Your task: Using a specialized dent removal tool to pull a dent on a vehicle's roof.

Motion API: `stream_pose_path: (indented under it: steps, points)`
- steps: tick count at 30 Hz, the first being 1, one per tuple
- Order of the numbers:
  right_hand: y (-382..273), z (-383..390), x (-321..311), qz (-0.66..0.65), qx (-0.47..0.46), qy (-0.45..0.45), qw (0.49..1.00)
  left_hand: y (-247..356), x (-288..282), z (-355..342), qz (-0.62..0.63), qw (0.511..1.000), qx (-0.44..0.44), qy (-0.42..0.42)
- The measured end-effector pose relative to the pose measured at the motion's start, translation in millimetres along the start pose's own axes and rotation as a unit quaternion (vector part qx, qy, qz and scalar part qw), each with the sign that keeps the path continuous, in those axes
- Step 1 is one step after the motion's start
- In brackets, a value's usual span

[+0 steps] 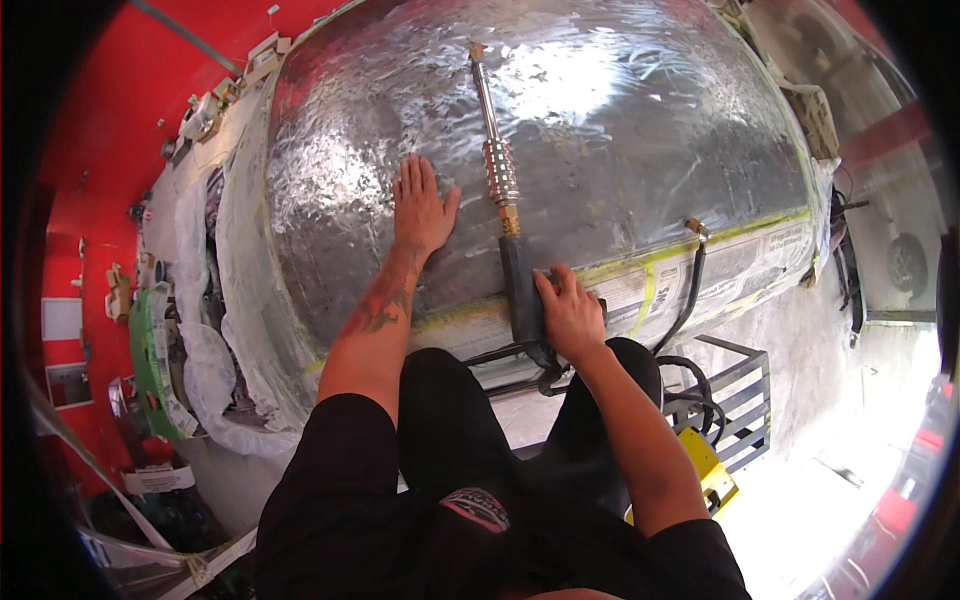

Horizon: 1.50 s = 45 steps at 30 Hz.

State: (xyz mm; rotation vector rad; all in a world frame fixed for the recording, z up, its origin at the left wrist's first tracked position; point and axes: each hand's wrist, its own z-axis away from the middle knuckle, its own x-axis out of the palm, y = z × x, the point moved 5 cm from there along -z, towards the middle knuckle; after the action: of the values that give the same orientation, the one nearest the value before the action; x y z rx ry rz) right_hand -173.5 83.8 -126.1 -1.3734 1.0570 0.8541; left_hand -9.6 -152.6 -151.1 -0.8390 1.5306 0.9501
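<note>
My left hand (422,212) lies flat with its fingers stretched out on a bare, shiny metal car panel (620,170). To its right a slide hammer dent puller (502,180) rests on the panel. It has a chrome shaft, a perforated sliding weight, a brass fitting and a black handle (521,290) toward me. My right hand (573,315) is curled close beside that handle, at the panel's near edge. A bit of something dark shows past its right side; what its fingers hold is mostly hidden.
Newspaper masking (610,300) and yellow-green tape border the panel. At right a clamp (697,229) on a black cable (692,300) sits on its edge. Below stand a slatted metal frame (745,400) and a yellow machine (708,465). Plastic sheeting (210,370) hangs at left.
</note>
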Motion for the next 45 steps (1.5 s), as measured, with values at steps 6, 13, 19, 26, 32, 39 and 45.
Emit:
stream_pose_path:
  steps: [6, 13, 19, 26, 32, 39, 45]
  points:
    - [-4, 1, 2, 0.006, 0.003, -0.032, 0.999, 8, -1, 48, 0.002, 1.0, 0.017, 0.012]
    - [-4, 3, 1, 0.006, -0.011, -0.02, 1.0, 22, -5, 114, 0.052, 0.996, 0.033, -0.065]
    - [-29, 58, -19, -0.018, -0.007, -0.101, 0.995, 24, -30, 166, 0.15, 0.983, 0.031, -0.1]
    - [-61, 137, -85, -0.156, -0.078, -0.114, 0.978, 76, -102, 182, 0.189, 0.966, 0.168, 0.059]
    - [-85, 149, -144, -0.178, -0.11, -0.134, 0.969, 94, -117, 179, 0.178, 0.92, 0.3, 0.18]
    - [-108, 148, -208, -0.231, -0.123, -0.104, 0.959, 84, -122, 162, 0.348, 0.86, 0.323, 0.186]
    - [-114, 134, -243, -0.304, -0.017, -0.138, 0.943, 74, -115, 132, 0.453, 0.806, 0.292, 0.244]
